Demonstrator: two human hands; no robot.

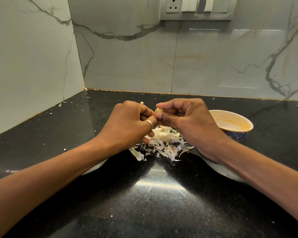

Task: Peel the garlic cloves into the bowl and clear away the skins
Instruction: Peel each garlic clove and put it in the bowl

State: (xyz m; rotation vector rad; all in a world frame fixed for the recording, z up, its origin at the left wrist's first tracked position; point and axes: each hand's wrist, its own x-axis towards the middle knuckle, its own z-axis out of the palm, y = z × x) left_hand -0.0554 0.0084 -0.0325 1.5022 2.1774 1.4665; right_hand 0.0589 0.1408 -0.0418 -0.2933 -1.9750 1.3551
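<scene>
1. Head view: the tabletop [162,203] lies open on the near side of both grips; walls close off the far edge.
2. The bowl [248,122] sits just right of the right grip [187,121], probably for short drops.
3. The skins [163,141] are heaped directly beneath the grips.
4. The right grip pinches the garlic clove [158,110]; the left grip [127,124] pinches its other end.

My right hand [184,117] is raised with its back toward me. Its thumb and forefinger pinch a garlic clove [158,110] at their tips, and the other fingers are curled into the palm. My left hand [127,124] sits just left of it, knuckles up, fingers curled, the tips nipping the clove's near end. Both wrists are nearly straight, and my bare forearms spread wide apart behind the hands.
</scene>
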